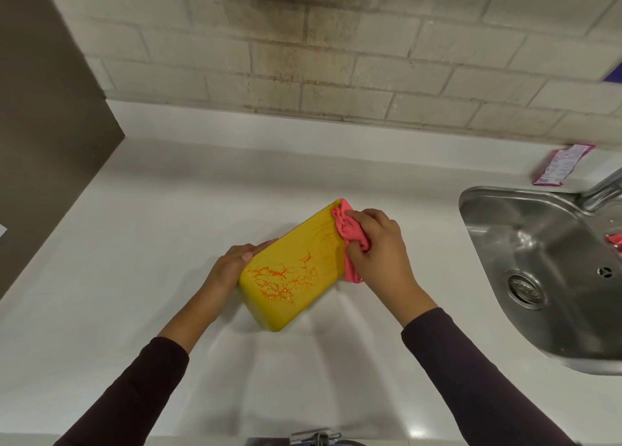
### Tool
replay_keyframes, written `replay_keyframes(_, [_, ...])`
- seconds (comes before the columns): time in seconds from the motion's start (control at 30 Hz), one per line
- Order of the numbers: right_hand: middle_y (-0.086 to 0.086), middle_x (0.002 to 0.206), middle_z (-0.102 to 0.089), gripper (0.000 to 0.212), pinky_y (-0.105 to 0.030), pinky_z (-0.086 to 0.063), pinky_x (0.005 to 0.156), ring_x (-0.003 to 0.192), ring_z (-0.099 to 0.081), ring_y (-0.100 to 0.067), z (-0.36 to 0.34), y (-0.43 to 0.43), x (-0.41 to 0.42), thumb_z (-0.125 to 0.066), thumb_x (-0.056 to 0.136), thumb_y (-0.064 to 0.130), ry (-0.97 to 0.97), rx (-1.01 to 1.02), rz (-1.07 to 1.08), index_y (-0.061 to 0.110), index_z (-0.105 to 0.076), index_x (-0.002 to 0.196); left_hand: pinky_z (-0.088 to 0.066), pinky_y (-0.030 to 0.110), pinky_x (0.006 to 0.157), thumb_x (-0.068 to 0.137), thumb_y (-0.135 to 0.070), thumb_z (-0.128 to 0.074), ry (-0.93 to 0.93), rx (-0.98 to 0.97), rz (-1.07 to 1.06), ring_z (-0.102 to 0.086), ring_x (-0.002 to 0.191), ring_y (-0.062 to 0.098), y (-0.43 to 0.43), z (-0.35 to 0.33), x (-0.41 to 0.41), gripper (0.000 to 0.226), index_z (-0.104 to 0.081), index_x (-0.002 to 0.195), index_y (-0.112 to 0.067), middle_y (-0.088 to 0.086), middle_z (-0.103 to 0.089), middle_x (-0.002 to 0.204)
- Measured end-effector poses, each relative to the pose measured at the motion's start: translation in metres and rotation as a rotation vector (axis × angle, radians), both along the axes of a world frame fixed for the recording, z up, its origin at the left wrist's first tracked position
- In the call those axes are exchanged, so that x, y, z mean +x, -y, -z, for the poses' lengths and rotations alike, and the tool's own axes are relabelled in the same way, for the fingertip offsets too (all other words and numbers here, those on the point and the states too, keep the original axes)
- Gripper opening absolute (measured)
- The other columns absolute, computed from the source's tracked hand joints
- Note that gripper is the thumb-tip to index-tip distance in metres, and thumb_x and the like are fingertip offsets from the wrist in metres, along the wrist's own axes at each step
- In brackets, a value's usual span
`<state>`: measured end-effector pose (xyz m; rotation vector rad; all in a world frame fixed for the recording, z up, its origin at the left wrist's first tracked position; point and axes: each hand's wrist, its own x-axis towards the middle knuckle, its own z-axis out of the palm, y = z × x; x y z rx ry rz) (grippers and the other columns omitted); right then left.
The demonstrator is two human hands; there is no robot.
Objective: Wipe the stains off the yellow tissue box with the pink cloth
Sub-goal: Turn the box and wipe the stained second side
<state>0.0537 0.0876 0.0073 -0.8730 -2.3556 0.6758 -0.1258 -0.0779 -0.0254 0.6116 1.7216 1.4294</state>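
While the left hand [232, 267] grips the yellow tissue box [292, 270] steady on the worktop [134, 243], the right hand [377, 243] clutches the bunched pink cloth [350, 240] against its far end, with orange stains [282, 277] unwiped mid-face.

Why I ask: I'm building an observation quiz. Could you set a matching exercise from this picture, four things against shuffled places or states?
Things:
1. pink cloth
2. yellow tissue box
3. left hand
4. sink

Places or states:
A. streaked with orange stains
B. set into the white counter at the right
C. bunched in the right hand
D. grips the box's left end

Pairs: 1-C, 2-A, 3-D, 4-B
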Motion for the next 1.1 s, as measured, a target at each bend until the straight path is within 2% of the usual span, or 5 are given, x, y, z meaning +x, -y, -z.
replay_keyframes(0.27, [-0.008, 0.116, -0.059, 0.046, -0.027, -0.037, 0.081, 0.094, -0.051, -0.027, 0.007, 0.006, 0.023, -0.059, 0.073, 0.000, 0.012, 0.075, -0.213, 0.014, -0.065, 0.117, -0.039, 0.039, 0.098, 0.058, -0.051, -0.044, -0.044, 0.005, 0.100, -0.054, 0.110, 0.023, 0.001, 0.006, -0.009, 0.040, -0.071, 0.087, -0.045, 0.008, -0.061, 0.113])
replay_keyframes(0.47, [0.004, 0.097, -0.058, 0.037, -0.022, -0.044, 0.069, 0.082, -0.055, -0.008, -0.003, -0.005, 0.006, -0.058, 0.079, 0.015, -0.114, -0.153, 0.082, 0.022, -0.066, 0.115, -0.036, 0.017, 0.083, 0.077, -0.036, -0.035, -0.172, -0.001, 0.185, -0.050, 0.099, -0.004, -0.001, 0.009, -0.006, 0.041, -0.059, 0.089, -0.067, -0.018, -0.058, 0.093])
replay_keyframes(0.63, [0.000, 0.106, -0.055, 0.037, -0.025, -0.045, 0.073, 0.091, -0.054, -0.015, -0.005, 0.008, -0.005, -0.057, 0.085, 0.032, -0.083, -0.043, -0.003, 0.020, -0.063, 0.119, -0.035, 0.018, 0.088, 0.071, -0.054, -0.037, -0.224, 0.058, 0.215, -0.047, 0.101, 0.010, 0.000, -0.002, 0.000, 0.041, -0.056, 0.107, -0.051, 0.000, -0.057, 0.093])
replay_keyframes(0.8, [-0.007, 0.109, -0.056, 0.034, -0.021, -0.044, 0.083, 0.097, -0.055, -0.018, 0.012, 0.010, 0.024, -0.054, 0.089, 0.015, -0.118, 0.045, -0.156, 0.016, -0.062, 0.122, -0.032, 0.020, 0.092, 0.078, -0.051, -0.032, -0.356, 0.067, 0.273, -0.043, 0.107, 0.020, 0.000, -0.006, 0.005, 0.056, -0.042, 0.130, -0.032, 0.011, -0.058, 0.099])
replay_keyframes(1.1, [0.008, 0.100, -0.054, 0.033, -0.011, -0.043, 0.072, 0.088, -0.054, -0.005, 0.010, 0.003, 0.002, -0.062, 0.088, 0.025, -0.197, -0.070, 0.095, 0.020, -0.062, 0.121, -0.030, 0.017, 0.091, 0.081, -0.045, -0.032, -0.401, 0.053, 0.260, -0.042, 0.105, 0.025, -0.003, -0.006, 0.011, 0.053, -0.039, 0.132, -0.029, 0.019, -0.057, 0.095])
